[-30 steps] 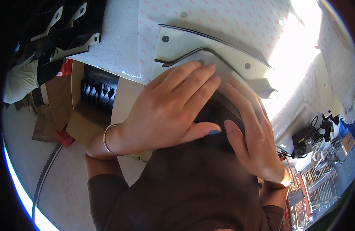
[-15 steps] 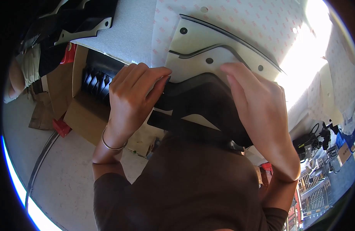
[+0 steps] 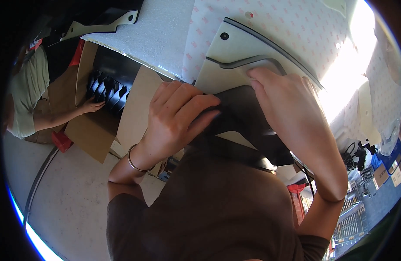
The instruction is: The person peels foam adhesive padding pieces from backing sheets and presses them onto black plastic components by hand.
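Observation:
In front of me an off-white moulded panel [image 3: 212, 48] with a dark hole and grey edge strips lies on the printed sheet. Its lower part is a black, curved section [image 3: 237, 104] close to my body. My left hand [image 3: 178, 115] is closed at the left side of the black section, thumb and forefinger drawn together. What is between them is too dark to make out. My right hand [image 3: 291, 104] is bent over the panel's right half, thumb and forefinger pinched by the grey wavy strip [image 3: 252, 61]. Its fingertips' contents are hidden.
White sheeting with a pink print [image 3: 261, 26] covers the bench. To the left, a co-worker's hand [image 3: 92, 105] reaches into an open cardboard box [image 3: 89, 143] of black parts [image 3: 117, 98]. Another black and off-white panel [image 3: 96, 27] lies at the upper left. Cables [image 3: 350, 156] are at right.
My left hand has moved right, toward the right hand, which stays pinched over the panel. The panel sits further right in view. A co-worker's arm has come into the box.

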`<state>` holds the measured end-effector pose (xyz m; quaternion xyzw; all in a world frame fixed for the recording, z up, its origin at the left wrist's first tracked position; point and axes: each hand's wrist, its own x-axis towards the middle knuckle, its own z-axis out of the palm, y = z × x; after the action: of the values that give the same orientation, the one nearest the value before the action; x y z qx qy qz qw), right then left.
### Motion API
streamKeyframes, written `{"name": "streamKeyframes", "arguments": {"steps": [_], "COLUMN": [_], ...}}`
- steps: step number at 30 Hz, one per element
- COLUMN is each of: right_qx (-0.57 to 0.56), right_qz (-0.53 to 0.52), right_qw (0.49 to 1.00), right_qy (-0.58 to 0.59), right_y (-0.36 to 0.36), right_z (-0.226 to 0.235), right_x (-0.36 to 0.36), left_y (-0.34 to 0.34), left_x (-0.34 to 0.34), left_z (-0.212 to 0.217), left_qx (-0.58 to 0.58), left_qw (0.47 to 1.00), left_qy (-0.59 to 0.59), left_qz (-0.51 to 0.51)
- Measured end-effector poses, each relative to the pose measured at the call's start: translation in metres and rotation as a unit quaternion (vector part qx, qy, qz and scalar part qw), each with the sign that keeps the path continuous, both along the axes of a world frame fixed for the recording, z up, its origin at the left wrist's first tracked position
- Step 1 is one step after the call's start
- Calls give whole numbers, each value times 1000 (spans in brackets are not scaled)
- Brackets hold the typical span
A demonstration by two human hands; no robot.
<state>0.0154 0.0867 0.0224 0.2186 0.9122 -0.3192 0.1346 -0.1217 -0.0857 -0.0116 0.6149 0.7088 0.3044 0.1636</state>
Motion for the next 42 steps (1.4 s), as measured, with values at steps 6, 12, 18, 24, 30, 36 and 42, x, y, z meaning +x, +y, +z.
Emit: {"name": "streamKeyframes", "arguments": {"steps": [6, 12, 18, 24, 30, 36, 42], "right_qx": [4, -19, -8, 11, -3, -27, -42], "right_qz": [-13, -50, -64, -69, -52, -33, -54], "right_qw": [999, 998, 998, 997, 998, 999, 997], "right_qy": [31, 19, -20, 19, 44, 25, 40], "right_y": [2, 2, 1, -2, 3, 7, 4], "right_z": [-2, -6, -6, -13, -17, -17, -15], "right_x": [-5, -5, -6, -2, -3, -4, -2], "left_y": [2, 0, 0, -1, -2, -2, -1], "left_x": [2, 2, 3, 3, 6, 7, -3], "left_z": [1, 2, -2, -4, -2, -2, -2], "left_qx": [5, -17, -8, -1, -6, -4, -13], "left_qw": [1000, 998, 996, 995, 996, 996, 993], "left_qy": [-23, -58, -89, -102, -91, -89, -115], "left_qz": [15, 11, 12, 5, 19, 25, 2]}}
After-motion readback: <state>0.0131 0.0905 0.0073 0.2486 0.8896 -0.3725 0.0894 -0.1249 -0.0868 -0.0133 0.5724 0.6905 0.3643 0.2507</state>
